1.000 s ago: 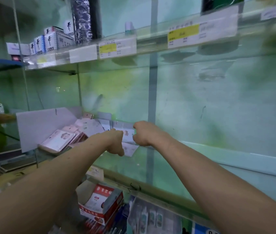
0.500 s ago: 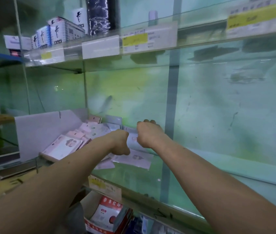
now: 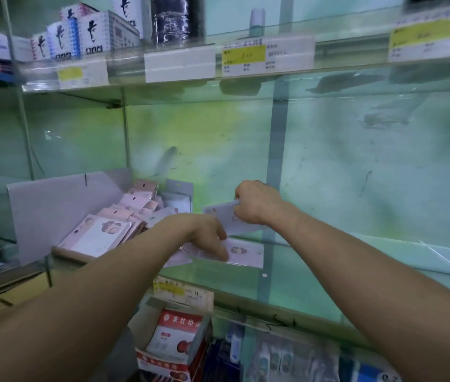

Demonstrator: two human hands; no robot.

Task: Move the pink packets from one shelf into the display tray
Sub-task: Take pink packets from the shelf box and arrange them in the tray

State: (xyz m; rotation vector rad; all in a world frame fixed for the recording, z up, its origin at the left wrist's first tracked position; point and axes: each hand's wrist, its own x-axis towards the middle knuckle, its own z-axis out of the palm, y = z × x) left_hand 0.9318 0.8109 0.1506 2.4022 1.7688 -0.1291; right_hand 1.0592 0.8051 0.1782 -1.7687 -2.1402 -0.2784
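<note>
The right hand [image 3: 254, 204] pinches a pink packet [image 3: 225, 222] lifted off the glass shelf [image 3: 328, 274], its long edge running left-right. The display tray [image 3: 47, 205] lies to its left, nearer the left hand [image 3: 207, 235], whose outstretched fingers touch the loose packets [image 3: 246, 253] on the shelf.

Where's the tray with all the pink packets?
The grey tray sits left of centre in the head view, on the middle glass shelf, just beyond the left hand and below the white boxes.

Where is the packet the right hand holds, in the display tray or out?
Out. The right hand grips the pink packet in the air, to the right of the display tray, above the glass shelf.
</note>
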